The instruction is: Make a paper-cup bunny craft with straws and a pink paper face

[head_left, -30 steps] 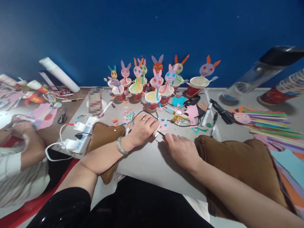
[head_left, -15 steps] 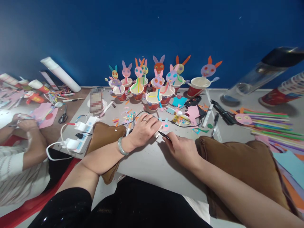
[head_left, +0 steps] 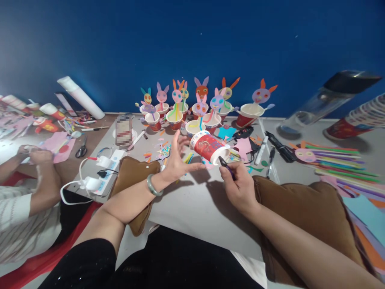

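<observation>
My right hand [head_left: 240, 182] is closed around a slim dark tool [head_left: 227, 167], whose exact kind I cannot make out. The tool's tip meets the white base of a red paper cup [head_left: 209, 146], which lies tilted on its side above the table. Left of the cup, my left hand [head_left: 177, 158] is open, thumb and fingers spread, apart from it. A pink paper rabbit face [head_left: 208, 163] lies partly hidden under the cup. Behind stand several paper cups with rabbit heads on coloured straws, such as a pink rabbit head [head_left: 201, 107].
Brown cushions [head_left: 303, 224] [head_left: 135, 176] flank my arms. A power strip [head_left: 110, 172] with plugs lies left. Coloured straws [head_left: 345, 163], a stack of cups [head_left: 355, 120] and a clear bottle [head_left: 319, 102] are right. A co-worker's hands [head_left: 37, 154] show far left.
My left hand has opened and drawn away to the left, uncovering the red cup. The cup now shows on its side at the tool's tip; my right hand has moved slightly right.
</observation>
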Tool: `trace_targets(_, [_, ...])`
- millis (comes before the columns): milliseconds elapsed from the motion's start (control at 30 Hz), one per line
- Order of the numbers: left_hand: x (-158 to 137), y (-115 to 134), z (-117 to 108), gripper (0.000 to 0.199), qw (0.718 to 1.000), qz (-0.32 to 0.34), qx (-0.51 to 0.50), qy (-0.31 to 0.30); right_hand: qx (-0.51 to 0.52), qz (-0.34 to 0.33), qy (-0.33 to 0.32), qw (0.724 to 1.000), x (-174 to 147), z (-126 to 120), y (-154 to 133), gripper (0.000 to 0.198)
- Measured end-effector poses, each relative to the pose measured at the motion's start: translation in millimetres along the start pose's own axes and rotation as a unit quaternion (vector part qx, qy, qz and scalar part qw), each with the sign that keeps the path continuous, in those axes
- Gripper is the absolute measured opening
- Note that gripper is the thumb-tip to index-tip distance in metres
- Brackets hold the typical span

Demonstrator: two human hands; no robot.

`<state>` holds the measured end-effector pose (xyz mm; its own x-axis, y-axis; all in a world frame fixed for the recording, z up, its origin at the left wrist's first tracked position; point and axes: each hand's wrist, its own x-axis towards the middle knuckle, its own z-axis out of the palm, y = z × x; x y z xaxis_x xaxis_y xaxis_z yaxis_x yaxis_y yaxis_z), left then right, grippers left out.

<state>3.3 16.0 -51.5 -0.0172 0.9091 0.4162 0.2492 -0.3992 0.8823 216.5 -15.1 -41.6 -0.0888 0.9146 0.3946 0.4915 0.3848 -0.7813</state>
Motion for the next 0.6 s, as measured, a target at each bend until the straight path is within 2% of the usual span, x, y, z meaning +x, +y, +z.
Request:
trace_targets(33, [0.8, -0.6, 1.9, 0.107, 0.994, -0.057, -0.08, -0.039, 0.009, 0.008, 0.002, 1.0, 0.2, 0.7, 1.3, 0.032])
trace_targets(100, [1.6, 1.3, 5.7, 0.085, 0.954, -0.156, -0.223, -0.127, 0.021, 0.013, -0.004, 1.0, -0.4, 2.3, 3.0, 0.031])
trace_targets(133, [1.6, 3.3, 7.4, 0.076, 0.929, -0.194, -0.272, -0.158, 0.021, 0.011, -0.007, 1.0, -1.0, 3.1, 3.2, 0.03])
trace_targets(200, [0.9, 7.7, 10.2, 0.072, 0.892, -0.245, -0.327, -0.196, 0.014, 0.002, -0.021, 1.0, -2.6, 4.7, 2.0, 0.027])
trace_targets(267, [0.3, 10.7, 11.8, 0.072, 0.885, -0.264, -0.336, -0.185, 0.005, -0.001, -0.048, 0.999, -4.2, 6.4, 0.0, 0.024])
trace_targets(400, [0.5, 12.7, 11.1, 0.069, 0.896, -0.271, -0.326, -0.13, -0.004, 0.011, -0.118, 0.993, -7.8, 11.2, 0.1, 0.022])
trace_targets(500, [1.3, 18.6, 10.7, 0.071, 0.868, -0.287, -0.389, -0.115, -0.008, 0.029, -0.14, 0.99, -10.2, 14.8, 2.8, 0.023])
trace_targets(600, [2.7, 30.8, 13.5, 0.065, 0.837, -0.309, -0.443, -0.093, 0.004, 0.043, -0.138, 0.99, -9.5, 16.9, 1.2, 0.024])
